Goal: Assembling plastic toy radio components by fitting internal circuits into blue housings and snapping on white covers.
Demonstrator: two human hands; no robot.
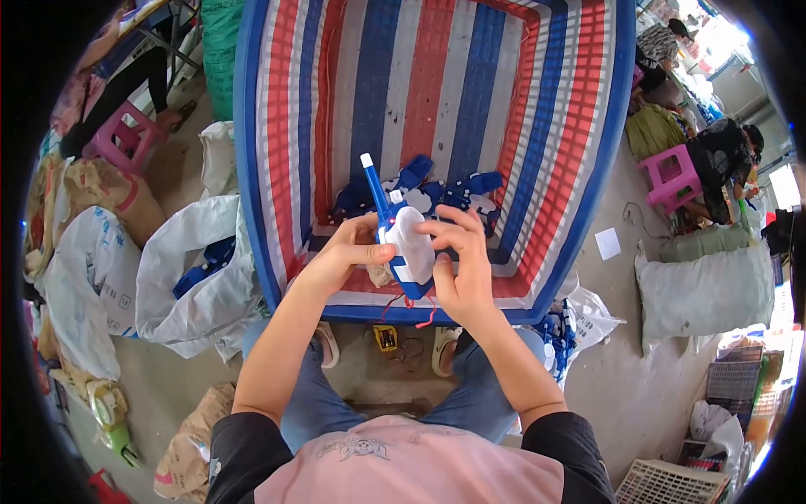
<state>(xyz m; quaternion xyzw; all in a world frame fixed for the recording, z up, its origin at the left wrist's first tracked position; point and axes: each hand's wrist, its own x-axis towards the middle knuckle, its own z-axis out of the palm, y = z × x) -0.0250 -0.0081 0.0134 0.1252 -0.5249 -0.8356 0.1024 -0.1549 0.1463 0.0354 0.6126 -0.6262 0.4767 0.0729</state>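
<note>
A blue and white toy walkie-talkie (416,290) with a white-tipped blue antenna is held over the near end of a large blue-rimmed crate (382,316). My left hand (348,252) is closed around its left side, the thumb lying across the white front. A small red light shows near the top of the toy. My right hand (463,273) is at its right side, fingers apart and curved, with fingertips at the rounded white front part. Several similar blue and white toy pieces (414,172) lie in the crate beyond my hands. Red strands (426,317) hang below the toy.
Striped red, white and blue sheeting lines the crate. An opened white sack (155,286) with blue pieces stands left, and a bag of blue and white parts (554,336) right. A yellow device (385,338) lies between my feet. People sit near pink stools (672,176).
</note>
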